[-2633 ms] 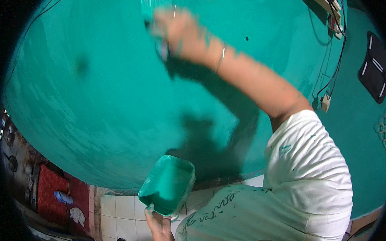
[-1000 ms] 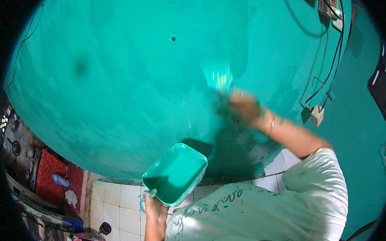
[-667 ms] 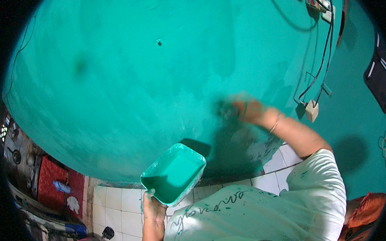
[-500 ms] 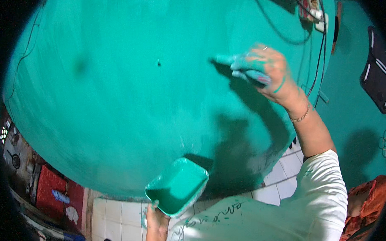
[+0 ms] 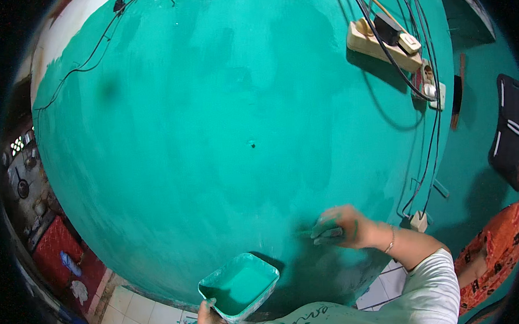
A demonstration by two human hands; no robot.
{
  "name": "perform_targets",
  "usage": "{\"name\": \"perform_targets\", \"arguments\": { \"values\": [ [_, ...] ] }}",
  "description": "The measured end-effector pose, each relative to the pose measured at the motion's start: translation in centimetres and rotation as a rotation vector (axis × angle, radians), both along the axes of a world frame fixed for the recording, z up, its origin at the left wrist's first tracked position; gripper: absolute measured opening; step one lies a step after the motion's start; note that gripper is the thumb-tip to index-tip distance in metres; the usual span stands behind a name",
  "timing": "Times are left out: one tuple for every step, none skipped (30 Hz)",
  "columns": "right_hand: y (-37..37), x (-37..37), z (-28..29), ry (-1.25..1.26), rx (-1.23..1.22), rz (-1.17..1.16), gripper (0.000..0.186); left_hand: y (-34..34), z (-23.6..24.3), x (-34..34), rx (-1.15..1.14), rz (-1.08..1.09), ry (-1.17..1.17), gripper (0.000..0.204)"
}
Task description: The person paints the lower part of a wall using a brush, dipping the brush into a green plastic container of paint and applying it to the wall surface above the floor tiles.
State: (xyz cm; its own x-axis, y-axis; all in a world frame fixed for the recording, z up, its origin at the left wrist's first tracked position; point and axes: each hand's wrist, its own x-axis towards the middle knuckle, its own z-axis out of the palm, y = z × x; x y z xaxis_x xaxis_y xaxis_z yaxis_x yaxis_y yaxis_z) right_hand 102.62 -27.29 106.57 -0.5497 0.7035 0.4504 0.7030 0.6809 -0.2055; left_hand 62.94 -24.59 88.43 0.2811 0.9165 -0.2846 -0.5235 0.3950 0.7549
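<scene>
My right hand (image 5: 355, 227) is closed around a paint-smeared paintbrush (image 5: 329, 230), whose bristles are at the turquoise-green wall (image 5: 214, 180). Green paint streaks that hand. Lower down, my left hand (image 5: 210, 320) grips the near left corner of a rectangular tub (image 5: 268, 292), its thumb over the rim. Green paint (image 5: 246, 281) lies inside the tub, which is tilted and held low in front of the wall. Most of my left fingers are hidden beneath it. A small dark hole (image 5: 252, 144) marks the wall above the tub.
A power strip (image 5: 381, 48) with plugs hangs at the upper right among black cables (image 5: 435, 127). Another cable (image 5: 68, 74) runs along the upper left. A person in orange patterned clothing (image 5: 497, 251) is at the right. White floor tiles (image 5: 139, 309) show below; a red surface (image 5: 56, 246) is at left.
My right hand has moved down the wall with the paintbrush. The view has tilted upward, bringing the power strip into sight. My left hand still holds the tub.
</scene>
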Motion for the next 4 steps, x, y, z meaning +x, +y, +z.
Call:
{"name": "perform_targets", "arguments": {
  "values": [
    [-0.2, -0.1, 1.6, -0.048, 0.160, -0.022, 0.035, -0.1, -0.1, 0.3, 0.006, 0.010, -0.004, 0.065],
    [-0.4, -0.2, 3.7, -0.094, 0.320, -0.045, 0.033, -0.3, 0.1, 0.7, 0.011, 0.017, -0.009, 0.065],
    [-0.1, -0.3, 5.7, -0.136, 0.480, -0.069, 0.031, -0.7, 0.6, 0.9, 0.016, 0.021, -0.013, 0.065],
    [1.1, -0.2, 7.6, -0.122, 0.572, -0.047, 0.034, -1.0, 1.3, 1.2, 0.019, 0.023, -0.017, 0.065]
  ]
}}
